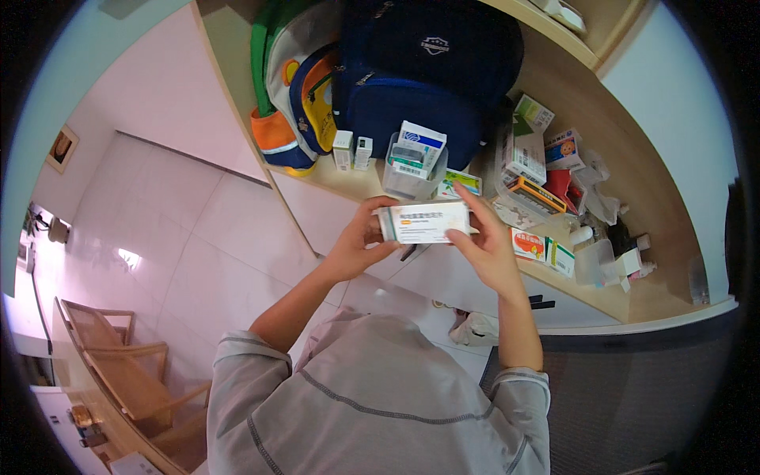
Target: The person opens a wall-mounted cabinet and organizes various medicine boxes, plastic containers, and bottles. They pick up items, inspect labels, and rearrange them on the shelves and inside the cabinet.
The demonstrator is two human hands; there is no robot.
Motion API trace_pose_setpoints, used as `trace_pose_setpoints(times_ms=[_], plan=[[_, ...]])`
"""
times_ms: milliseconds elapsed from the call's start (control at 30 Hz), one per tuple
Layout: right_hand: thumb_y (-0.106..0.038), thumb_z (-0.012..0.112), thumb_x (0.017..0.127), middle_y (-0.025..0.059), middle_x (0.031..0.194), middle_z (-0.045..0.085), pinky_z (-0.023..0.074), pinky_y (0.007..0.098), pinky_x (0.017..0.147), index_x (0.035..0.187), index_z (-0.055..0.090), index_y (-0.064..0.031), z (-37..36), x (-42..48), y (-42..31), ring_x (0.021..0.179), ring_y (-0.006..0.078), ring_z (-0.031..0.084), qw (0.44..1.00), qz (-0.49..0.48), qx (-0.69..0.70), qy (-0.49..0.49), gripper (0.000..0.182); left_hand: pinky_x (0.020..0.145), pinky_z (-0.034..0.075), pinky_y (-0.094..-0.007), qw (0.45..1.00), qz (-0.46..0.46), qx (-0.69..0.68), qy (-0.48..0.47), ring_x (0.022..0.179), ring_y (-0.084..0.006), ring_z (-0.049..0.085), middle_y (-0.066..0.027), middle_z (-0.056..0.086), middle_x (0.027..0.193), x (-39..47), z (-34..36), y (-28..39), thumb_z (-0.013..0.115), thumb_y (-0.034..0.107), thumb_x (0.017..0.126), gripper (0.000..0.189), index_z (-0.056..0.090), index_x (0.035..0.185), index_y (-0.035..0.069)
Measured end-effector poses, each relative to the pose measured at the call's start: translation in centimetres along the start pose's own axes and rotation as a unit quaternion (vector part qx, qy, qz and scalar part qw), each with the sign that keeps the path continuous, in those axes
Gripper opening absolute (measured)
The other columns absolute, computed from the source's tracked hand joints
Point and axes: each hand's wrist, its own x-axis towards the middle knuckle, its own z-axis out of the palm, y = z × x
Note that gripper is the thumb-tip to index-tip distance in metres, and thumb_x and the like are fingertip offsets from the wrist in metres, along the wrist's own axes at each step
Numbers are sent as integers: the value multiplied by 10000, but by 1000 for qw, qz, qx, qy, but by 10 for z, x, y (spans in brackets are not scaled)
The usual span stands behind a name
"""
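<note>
Between my two hands I hold a white medicine carton [424, 222] with printed writing on its upper face. My left hand [362, 234] grips its left end, and my right hand [484, 240] has the thumb over its right end. The carton is in front of the cabinet shelf's edge. Just beyond it stands a clear plastic container [401, 185] with several upright medicine boxes [423, 142] in it. A green and yellow box [460, 183] lies beside that container, partly behind my right fingers. Two small white cartons [343, 150] stand to its left.
A dark blue backpack [427, 101] and a colourful children's bag [303, 95] lean at the shelf's back. To the right, a clear bin [516, 205] holds several boxes. An orange-printed box [528, 244], a clear cup [595, 264] and small bottles lie near the shelf edge [585, 300].
</note>
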Motion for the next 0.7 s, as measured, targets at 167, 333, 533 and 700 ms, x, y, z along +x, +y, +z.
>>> trace_pose_setpoints(times_ms=[167, 333, 533, 700], plan=[[-45, 634, 799, 145, 1191, 543, 513, 290, 758, 1352, 427, -113, 43, 46, 9, 1003, 232, 582, 980, -81, -183, -25, 595, 795, 494, -271, 991, -46, 53, 118, 953, -135, 583, -70, 582, 1059, -17, -53, -35, 635, 24, 823, 397, 475, 1186, 14], [-31, 621, 799, 117, 1118, 588, 505, 307, 779, 1175, 530, -55, 78, 79, 18, 975, 241, 599, 972, -92, -202, -83, 388, 736, 499, -243, 960, 20, 224, 166, 778, -154, 592, -79, 596, 940, -32, -82, -25, 652, 5, 793, 229, 617, 1020, -7], [-53, 629, 772, 103, 1175, 576, 443, 364, 911, 1109, 583, -65, 100, 118, 15, 1089, 298, 542, 928, -237, -287, -32, 340, 626, 508, -237, 894, 45, 288, 339, 745, -116, 588, -72, 598, 863, -26, -119, -41, 674, -5, 781, 185, 625, 958, -25], [-79, 639, 778, 97, 1189, 575, 432, 357, 926, 1089, 603, -69, 85, 119, 5, 1105, 289, 536, 927, -208, -312, 12, 313, 636, 505, -273, 860, 39, 287, 420, 722, -168, 609, -75, 600, 838, 13, -130, -64, 704, 66, 764, 182, 599, 900, 8]])
